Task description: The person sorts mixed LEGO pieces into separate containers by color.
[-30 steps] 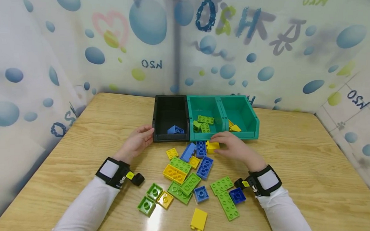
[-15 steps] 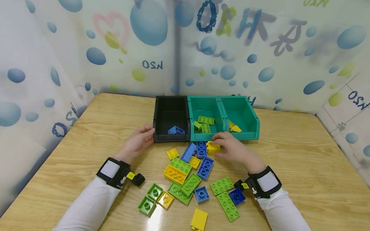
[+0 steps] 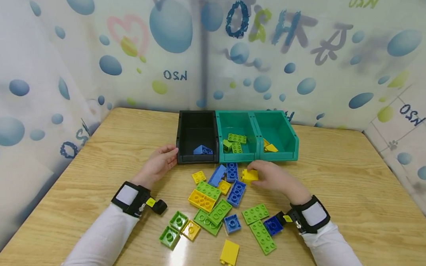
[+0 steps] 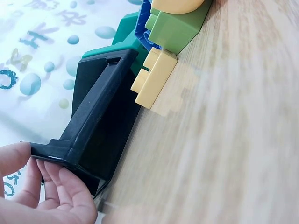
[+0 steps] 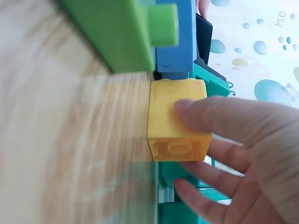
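While your left hand (image 3: 159, 163) grips the black bin (image 3: 197, 158), your right hand (image 3: 273, 177) pinches the yellow block (image 3: 249, 176) in front of the green bins (image 3: 278, 156), a pick-up step likely calling for a steady lift.

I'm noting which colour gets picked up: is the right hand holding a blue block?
No, the right wrist view shows the right hand gripping a yellow block.

Looking like a small screened-off recording booth, hard to place any further. Showing bubble-printed, lettered sheeting (image 3: 216, 57) hanging behind and along both sides of a wood-grain bench (image 3: 340, 170), plus a pair of small black wrist-worn cameras (image 3: 159, 206).
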The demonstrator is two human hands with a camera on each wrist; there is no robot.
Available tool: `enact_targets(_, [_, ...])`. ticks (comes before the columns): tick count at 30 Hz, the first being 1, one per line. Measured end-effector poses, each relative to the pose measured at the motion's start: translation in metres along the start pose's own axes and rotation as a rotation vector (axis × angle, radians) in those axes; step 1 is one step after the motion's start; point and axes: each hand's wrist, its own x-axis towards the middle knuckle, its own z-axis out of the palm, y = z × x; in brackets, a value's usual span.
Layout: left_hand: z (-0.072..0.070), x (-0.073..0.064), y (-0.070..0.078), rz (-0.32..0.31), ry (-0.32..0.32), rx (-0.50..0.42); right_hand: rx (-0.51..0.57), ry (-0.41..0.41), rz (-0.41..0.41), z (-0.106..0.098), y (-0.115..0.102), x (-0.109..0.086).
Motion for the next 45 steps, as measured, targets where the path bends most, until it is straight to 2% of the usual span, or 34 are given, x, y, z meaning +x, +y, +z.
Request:
enact_targets(4, [0.0,0.001,0.0,-0.001,-0.001,0.008,0.068,-0.027,0.059,0.003,0.002,-0.005])
enact_targets(16, [0.0,0.001,-0.001,-0.005,0.005,-0.003,0.093,-0.005,0.067,0.01,0.012,-0.015])
enact_targets(18, [0.0,0.001,-0.001,-0.009,0.011,-0.003,0.133,0.026,0.065,0.009,0.013,-0.015])
enact_targets(21, [-0.001,0.001,-0.002,-0.01,0.008,-0.005,0.177,0.117,0.049,0.007,0.016,-0.015])
enact_targets(25, [0.0,0.001,-0.001,-0.011,0.009,-0.003,0.182,0.251,0.023,0.004,0.019,-0.015])
enact_targets(29, [0.0,0.0,0.0,-0.011,0.01,-0.012,0.205,0.328,0.041,0.0,0.02,-0.015])
enact_targets(40, [0.001,-0.002,0.003,-0.012,-0.008,-0.004,0.32,0.484,0.25,-0.023,0.029,-0.02])
enact_targets(45, [-0.001,-0.002,0.002,-0.003,-0.022,-0.013,0.32,0.564,0.358,-0.028,0.035,-0.01])
